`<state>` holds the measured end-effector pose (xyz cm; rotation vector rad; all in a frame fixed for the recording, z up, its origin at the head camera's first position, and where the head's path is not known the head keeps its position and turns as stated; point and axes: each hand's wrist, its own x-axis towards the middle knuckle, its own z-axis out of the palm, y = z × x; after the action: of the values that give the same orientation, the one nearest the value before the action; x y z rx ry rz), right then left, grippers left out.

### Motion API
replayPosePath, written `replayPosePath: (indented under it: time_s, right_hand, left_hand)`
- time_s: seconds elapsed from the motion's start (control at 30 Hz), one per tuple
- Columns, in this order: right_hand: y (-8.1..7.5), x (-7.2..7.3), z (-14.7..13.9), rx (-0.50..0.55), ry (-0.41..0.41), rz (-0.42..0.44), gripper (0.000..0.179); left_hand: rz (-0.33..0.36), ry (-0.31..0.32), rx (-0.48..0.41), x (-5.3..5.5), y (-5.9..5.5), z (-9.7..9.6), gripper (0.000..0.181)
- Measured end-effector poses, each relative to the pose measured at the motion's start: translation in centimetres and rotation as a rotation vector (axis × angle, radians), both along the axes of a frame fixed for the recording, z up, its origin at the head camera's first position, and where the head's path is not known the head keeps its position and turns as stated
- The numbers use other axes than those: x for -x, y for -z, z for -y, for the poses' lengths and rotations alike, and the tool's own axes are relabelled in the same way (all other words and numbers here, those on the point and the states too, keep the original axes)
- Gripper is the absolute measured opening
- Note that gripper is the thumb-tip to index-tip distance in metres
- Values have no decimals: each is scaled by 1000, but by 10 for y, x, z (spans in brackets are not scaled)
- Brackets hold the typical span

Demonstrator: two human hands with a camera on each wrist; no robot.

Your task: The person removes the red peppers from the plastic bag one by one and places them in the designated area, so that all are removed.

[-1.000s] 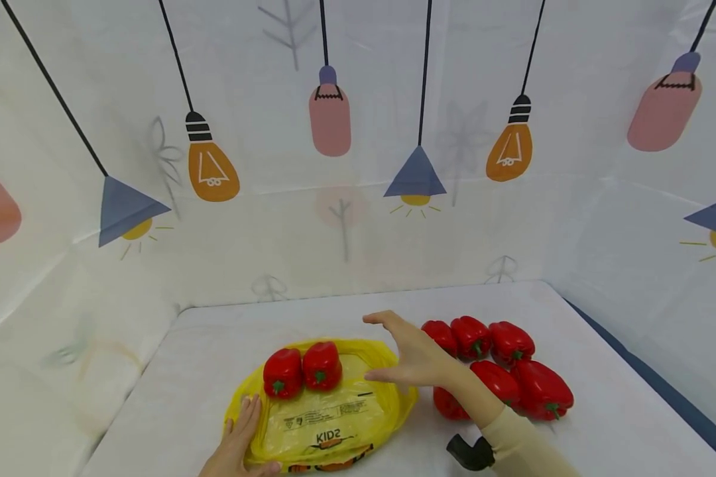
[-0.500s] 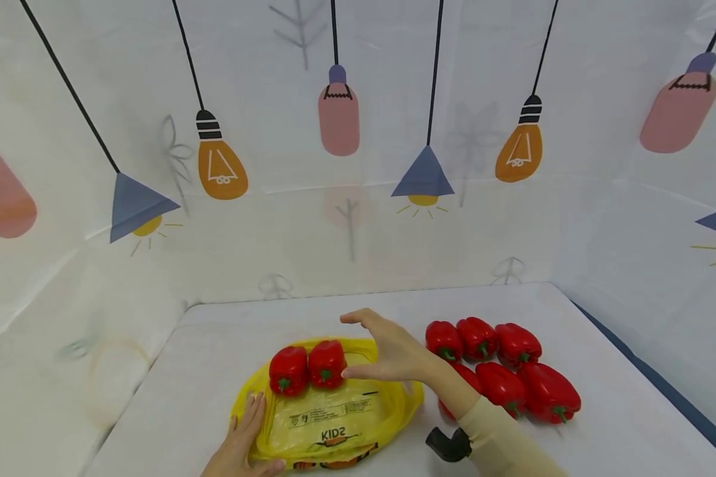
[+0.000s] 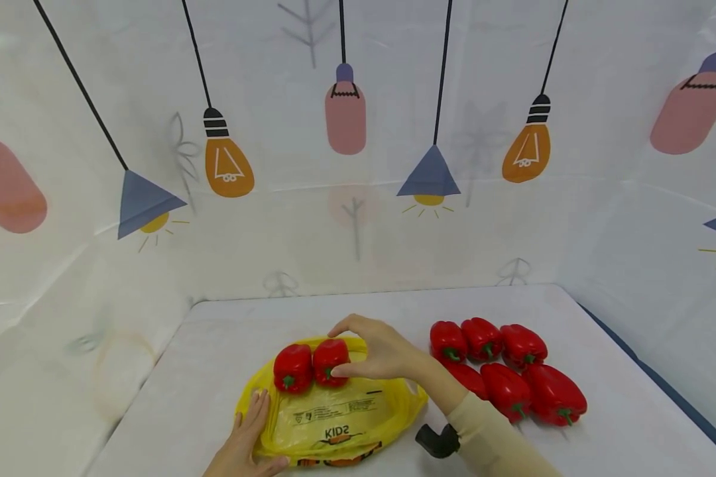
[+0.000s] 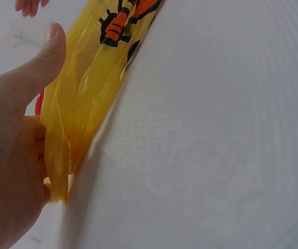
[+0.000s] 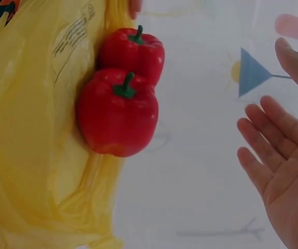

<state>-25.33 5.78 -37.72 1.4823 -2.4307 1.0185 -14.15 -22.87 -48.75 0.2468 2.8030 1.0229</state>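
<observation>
Two red bell peppers, a left one (image 3: 293, 368) and a right one (image 3: 328, 356), sit side by side on a flat yellow plastic bag (image 3: 358, 434). Above the right pepper hovers my right hand (image 3: 384, 348), thumb and fingers spread apart. The right wrist view shows a gap between this hand (image 5: 289, 166) and the nearer pepper (image 5: 119, 114). My left hand (image 3: 244, 437) rests at the left edge of the bag with extended fingers. In the left wrist view its thumb (image 4: 48, 59) stands up, and the bag's edge partly hides the other fingers.
Several more red bell peppers (image 3: 555, 394) lie grouped at the right on the white table (image 3: 477, 301); my right forearm partly covers one. A sheet printed with lamps (image 3: 429, 175) surrounds the table. A black curved piece (image 3: 437, 440) sits at my right wrist.
My right hand has moved left, from the bag's right side to over the right pepper. The left hand keeps its place at the bag. The whole head view has shifted slightly.
</observation>
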Motion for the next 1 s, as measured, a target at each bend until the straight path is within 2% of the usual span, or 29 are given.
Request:
replayPosePath:
  time_s: [0.2, 0.5, 0.73, 0.8, 0.87, 1.0]
  right_hand:
    - [-1, 1, 8, -1, -24, 4, 45]
    - [3, 12, 23, -28, 24, 22, 42]
    - [10, 22, 33, -52, 88, -17, 29]
    - [12, 25, 35, -53, 108, -21, 24]
    - [15, 27, 37, -49, 123, -12, 23]
    - [23, 32, 40, -66, 160, 26, 26]
  left_hand:
    - [-5, -11, -17, -2, -1, 0, 105]
    - [-6, -38, 26, -3, 1, -3, 105]
    - [-71, -16, -58, -7, 4, -2, 106]
    - [-98, -11, -59, -8, 4, -2, 105]
    - [-92, -17, -51, -8, 4, -2, 105]
    - [-37, -32, -39, -9, 3, -1, 106]
